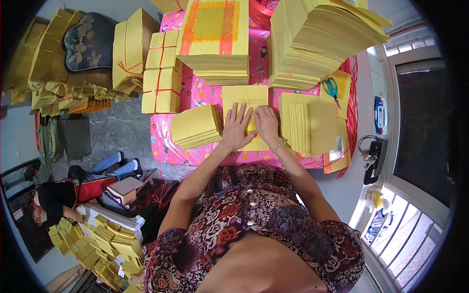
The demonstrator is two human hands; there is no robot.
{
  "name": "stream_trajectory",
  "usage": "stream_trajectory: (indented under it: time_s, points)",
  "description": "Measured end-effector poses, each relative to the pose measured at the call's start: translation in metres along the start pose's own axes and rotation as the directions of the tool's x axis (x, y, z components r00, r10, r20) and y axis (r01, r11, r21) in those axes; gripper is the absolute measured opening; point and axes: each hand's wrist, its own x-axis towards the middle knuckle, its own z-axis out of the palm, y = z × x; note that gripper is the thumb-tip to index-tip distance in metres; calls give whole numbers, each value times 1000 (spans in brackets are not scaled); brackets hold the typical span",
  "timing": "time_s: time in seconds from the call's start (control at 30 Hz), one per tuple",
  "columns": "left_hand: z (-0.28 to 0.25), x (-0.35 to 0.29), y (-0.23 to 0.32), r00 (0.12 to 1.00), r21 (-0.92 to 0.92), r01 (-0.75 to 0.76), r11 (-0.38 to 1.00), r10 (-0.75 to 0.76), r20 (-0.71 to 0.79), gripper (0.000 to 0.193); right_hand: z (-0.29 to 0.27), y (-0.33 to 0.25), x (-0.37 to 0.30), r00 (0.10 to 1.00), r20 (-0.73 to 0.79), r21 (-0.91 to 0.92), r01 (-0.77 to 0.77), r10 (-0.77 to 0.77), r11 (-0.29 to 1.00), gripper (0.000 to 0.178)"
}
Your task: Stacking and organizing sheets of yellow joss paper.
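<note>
In front of me a yellow paper sheet (245, 94) lies on the pink patterned tablecloth (202, 157). My left hand (237, 129) rests flat on it with the fingers spread. Beside it, my right hand (267, 128) has its fingers bent and pressed together at the paper; its fingertips are partly hidden. Between the hands a small orange patch shows on the paper. To the left lies a fanned stack of folded yellow paper (198, 126). On the right, several narrow folded yellow papers (299, 128) overlap on a wider pile.
Tall yellow paper stacks (312, 51) and an orange-marked block (215, 29) stand at the back. Tied bundles (161, 93) sit back left. Teal-handled scissors (330, 88) lie right, near red strings (352, 112). A person (58, 198) is at lower left, by more yellow bundles (105, 239).
</note>
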Motion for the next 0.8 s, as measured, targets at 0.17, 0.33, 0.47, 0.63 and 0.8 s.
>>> stream_trajectory:
  time_s: [0.17, 0.33, 0.47, 0.63, 0.8]
  points:
    - [2, 0, -2, 1000, -18, 6, 1000, -6, 31, 92, 4, 2, -3, 1000, -20, -6, -12, 12, 1000, 17]
    - [1, 1, -14, 992, -74, 17, 997, -7, 129, 95, -5, 4, 4, 997, 60, 46, 41, -44, 998, 23]
    - [-2, 10, -23, 977, -168, 56, 984, -19, 214, 93, -13, 3, 8, 992, 121, 67, 40, -48, 997, 28]
    - [-5, 9, -36, 998, -513, 60, 857, -63, 12, 72, -18, -5, 14, 977, 124, -80, 184, -174, 980, 42]
    - [-24, 6, -18, 955, -727, 59, 684, -252, -159, 60, -13, 1, 13, 959, 110, -211, 279, -261, 937, 34]
